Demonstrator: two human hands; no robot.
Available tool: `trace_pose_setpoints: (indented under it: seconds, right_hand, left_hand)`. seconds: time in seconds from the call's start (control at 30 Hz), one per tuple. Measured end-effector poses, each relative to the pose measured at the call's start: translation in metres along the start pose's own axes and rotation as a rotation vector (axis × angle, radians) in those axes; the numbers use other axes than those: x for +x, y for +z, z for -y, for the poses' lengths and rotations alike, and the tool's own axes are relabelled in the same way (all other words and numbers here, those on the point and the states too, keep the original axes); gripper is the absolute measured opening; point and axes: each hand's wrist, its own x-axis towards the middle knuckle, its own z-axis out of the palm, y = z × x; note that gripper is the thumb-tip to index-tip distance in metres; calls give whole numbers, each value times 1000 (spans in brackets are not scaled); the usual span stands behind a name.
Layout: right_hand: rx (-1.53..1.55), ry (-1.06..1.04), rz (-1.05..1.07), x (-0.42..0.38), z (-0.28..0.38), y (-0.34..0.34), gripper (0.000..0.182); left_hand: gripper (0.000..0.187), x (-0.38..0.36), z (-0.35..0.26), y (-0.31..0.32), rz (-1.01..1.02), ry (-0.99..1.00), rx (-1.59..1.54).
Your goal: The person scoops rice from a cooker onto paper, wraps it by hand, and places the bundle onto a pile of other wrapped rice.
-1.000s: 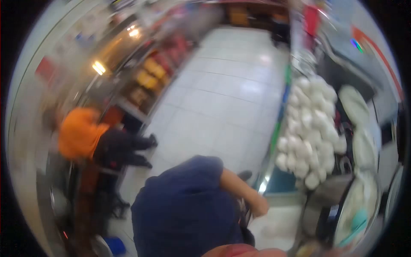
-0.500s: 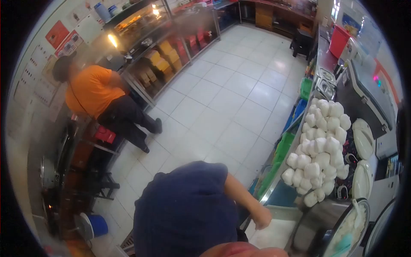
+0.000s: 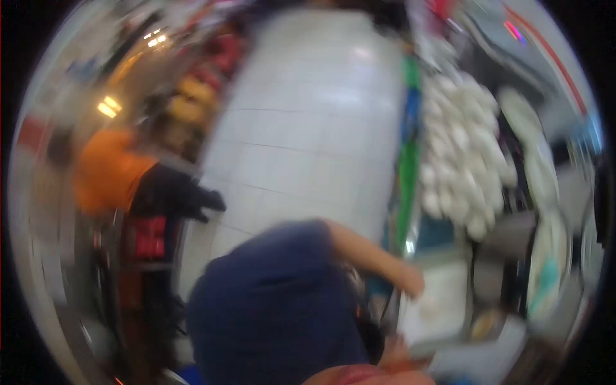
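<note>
The picture is badly smeared by motion. My left hand (image 3: pixel 410 282) is over the near edge of a white tray (image 3: pixel 457 273), which holds something pale. Its fingers are too blurred to read, and I cannot make out anything held. Below it, close under my chin, my right hand (image 3: pixel 394 350) shows only in part, beside a blurred brownish shape. What it touches is hidden. A large pile of white rounded lumps (image 3: pixel 465 141) lies on the counter beyond the tray.
Right of the pile lie long pale containers (image 3: pixel 523 128) and a teal utensil (image 3: pixel 547 282). Green bins (image 3: pixel 407 192) line the counter's side. Across the tiled floor (image 3: pixel 301 147), a person in an orange top (image 3: pixel 106 170) is at the opposite counter beside a red box (image 3: pixel 149 237).
My head has turned, so the whole scene has shifted and blurred. My left hand appears higher and slightly further right. My right hand has come into view at the bottom.
</note>
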Motion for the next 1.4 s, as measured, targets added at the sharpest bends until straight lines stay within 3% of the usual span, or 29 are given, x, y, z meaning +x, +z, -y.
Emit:
trace_pose_setpoints:
  seconds: [0.03, 0.07, 0.1, 0.13, 0.17, 0.2, 0.27, 0.33, 0.4, 0.5, 0.53, 0.63, 0.73, 0.8, 0.83, 0.9, 0.93, 1.0, 1.03, 1.1, 1.17, 1.23, 1.3, 1.33, 1.37, 1.4]
  right_hand:
    - [-3, -166, -184, -16, -30, 41, 15]
    - [121, 61, -256, -1, 31, 0, 15]
    - [126, 79, -295, -2, 29, 2, 15]
    - [148, 80, -360, -1, 28, 1, 15]
    - [264, 261, -386, 4, 34, -9, 13]
    - [318, 281, -422, 8, 31, -16, 12]
    - [636, 474, -474, 22, 27, -28, 10]
    - [756, 549, -593, 34, 5, -15, 11]
    - [1170, 703, -640, 51, -17, -6, 14]
    - [1385, 880, -628, 76, -45, 11, 19]
    - [1387, 887, -636, 76, -54, 16, 19]
    - [1152, 972, -441, 77, -72, 13, 21]
    - [970, 1084, -332, 80, -83, -7, 23]
    - [499, 921, -304, 84, -92, -13, 26]
    - [499, 931, -294, 88, -93, -16, 26]
    - [433, 709, -436, 111, -99, -27, 32]
    - [434, 713, -429, 118, -98, -35, 32]
    - [587, 554, -163, 131, -94, -49, 37]
    - [593, 548, -154, 130, -93, -51, 37]
    - [557, 405, 257, 118, -95, -57, 43]
    - [549, 368, 250, 91, -100, -41, 43]
    - [546, 331, 254, 72, -105, -28, 43]
    - [1034, 631, 324, 55, -101, -20, 38]
    - [1037, 642, 321, 51, -93, -17, 38]
    - [1225, 764, 144, 51, -83, -15, 34]
    - [1404, 879, -48, 50, -77, -15, 31]
  left_hand:
    - [9, -18, -13, -23, -123, 41, -102]
    - [8, -22, -17, -22, -112, -99, -154]
    - [11, -22, -11, -32, 107, -61, -125]
    - [15, -19, -32, -52, 75, -382, -256]
    - [17, -15, -31, -71, 150, -254, -236]
    - [16, -25, -13, -43, 48, -328, -343]
    - [13, 1, -19, -72, -151, -326, -522]
    - [16, 24, -12, -73, -194, -305, -527]
    - [20, 42, 4, -69, -200, -719, -860]
    - [29, 63, 21, -48, -181, -999, -897]
    - [32, 67, 27, -41, -149, -1141, -894]
    - [38, 73, 37, -30, -49, -1250, -683]
    - [40, 76, 29, -30, -127, -1128, -495]
    - [38, 78, 24, -36, -204, -1103, -474]
    - [37, 76, 18, -36, -280, -1077, -455]
    - [40, 59, 8, -38, -237, -993, -398]
    - [42, 48, 4, -40, -195, -916, -337]
    - [33, 33, 4, -47, -81, -959, -485]
    - [26, 26, 3, -50, 27, -991, -630]
    - [24, 12, 6, -49, 4, -1003, -768]
    - [22, 2, 12, -34, -27, -1009, -917]
    - [31, -4, 14, -18, -133, -790, -732]
    - [32, 10, 5, -13, -188, -898, -791]
    - [34, 21, 2, -16, -249, -986, -841]
    - [34, 27, 5, -22, -239, -976, -845]
    - [33, 33, 8, -27, -87, -1055, -694]
